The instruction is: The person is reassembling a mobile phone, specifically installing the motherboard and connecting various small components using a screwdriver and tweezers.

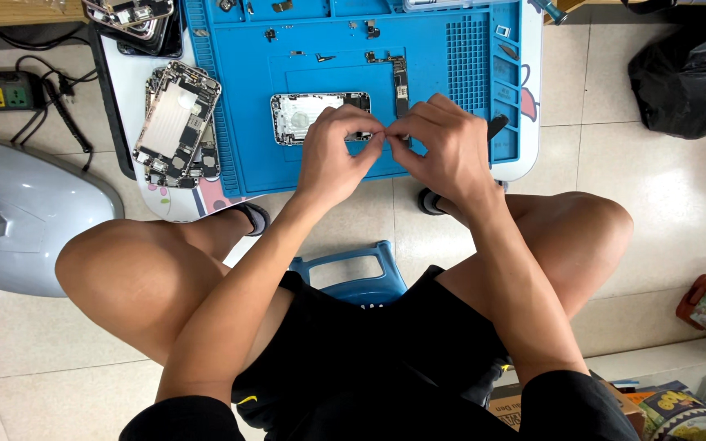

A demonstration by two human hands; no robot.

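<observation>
A low white table (136, 73) carries a blue work mat (451, 57), seen from above a seated person's knees. On the mat lies an opened phone shell (308, 114), partly under the left hand (332, 151). Left of the mat sits a stack of stripped phone bodies (177, 122). A narrow circuit board (400, 80) lies just beyond the right hand (447, 147). Both hands meet fingertip to fingertip over the shell's right end, pinched together on something too small to make out.
</observation>
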